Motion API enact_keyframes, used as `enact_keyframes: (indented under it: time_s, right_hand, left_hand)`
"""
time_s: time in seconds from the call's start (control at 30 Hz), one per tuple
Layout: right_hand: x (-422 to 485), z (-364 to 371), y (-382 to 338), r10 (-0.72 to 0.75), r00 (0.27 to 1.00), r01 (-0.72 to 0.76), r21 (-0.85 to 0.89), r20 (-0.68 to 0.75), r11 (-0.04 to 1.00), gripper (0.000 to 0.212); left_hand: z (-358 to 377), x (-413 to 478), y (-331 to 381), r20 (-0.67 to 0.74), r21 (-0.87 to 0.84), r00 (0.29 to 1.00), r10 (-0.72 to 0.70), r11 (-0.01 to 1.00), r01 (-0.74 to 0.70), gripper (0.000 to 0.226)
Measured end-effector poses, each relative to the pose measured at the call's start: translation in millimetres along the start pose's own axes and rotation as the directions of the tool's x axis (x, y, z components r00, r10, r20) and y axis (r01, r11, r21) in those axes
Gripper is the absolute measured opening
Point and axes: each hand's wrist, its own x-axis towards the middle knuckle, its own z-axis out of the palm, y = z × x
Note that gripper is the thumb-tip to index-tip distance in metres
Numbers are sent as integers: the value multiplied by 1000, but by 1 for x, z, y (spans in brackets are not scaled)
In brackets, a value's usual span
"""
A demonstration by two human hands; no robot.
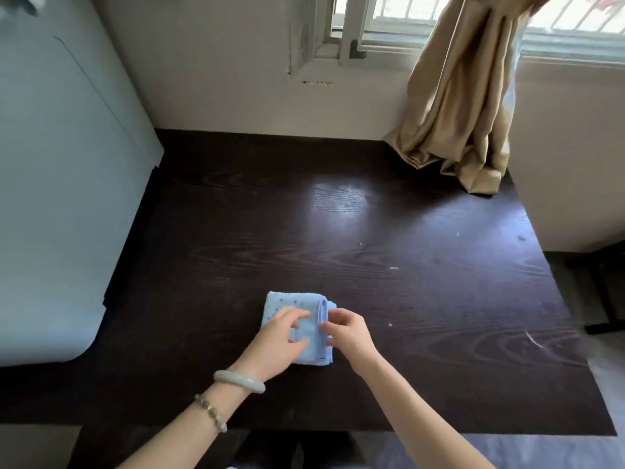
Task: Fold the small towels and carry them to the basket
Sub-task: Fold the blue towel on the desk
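A small light-blue towel with dark dots lies folded into a thick square on the dark wooden table, near its front edge. My left hand lies flat on top of the towel with fingers spread, a pale bangle on the wrist. My right hand pinches the stacked layers at the towel's right edge between thumb and fingers. No basket is in view.
A pale blue appliance stands against the table's left side. A tan curtain hangs from the window and bunches on the table's far right corner. The white wall runs along the back. Grey floor shows at the right.
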Motion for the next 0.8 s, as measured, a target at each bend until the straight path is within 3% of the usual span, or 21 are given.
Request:
enact_keyframes:
  time_s: [0.1, 0.23, 0.27, 0.4, 0.53, 0.63, 0.73, 0.8]
  right_hand:
    - [6, 1, 12, 36, 997, -42, -92, -74, 995, 18]
    - [6, 10, 13, 40, 995, -47, -69, -94, 997, 40]
    - [5, 12, 12, 35, 996, -41, -78, -88, 996, 38]
    - [5, 13, 9, 4, 993, -22, -159, -115, 987, 17]
    - [7, 9, 12, 43, 981, -60, -83, -187, 995, 27]
    - [10, 6, 13, 54, 989, -74, -135, -139, 988, 38]
    - [12, 6, 8, 19, 995, -56, -399, -98, 915, 44]
    - [9, 7, 6, -197, 964, 8, -720, -179, 693, 56]
  left_hand:
    - [-7, 7, -21, -103, 365, 983, 151, 925, -103, 49]
    - [-8, 15, -45, -40, 674, 976, 215, 727, -133, 69]
    - [-6, 16, -51, -16, 726, 978, 210, 675, -133, 74]
    - [1, 19, -58, -2, 778, 967, 254, 608, -158, 69]
    - [-5, 21, -57, 29, 810, 973, 228, 565, -157, 72]
    - [-6, 22, -59, 87, 815, 984, 154, 557, -159, 74]
    - [-6, 21, -66, 143, 809, 985, 100, 562, -174, 77]
    - [-5, 22, -69, 150, 816, 983, 102, 549, -182, 78]
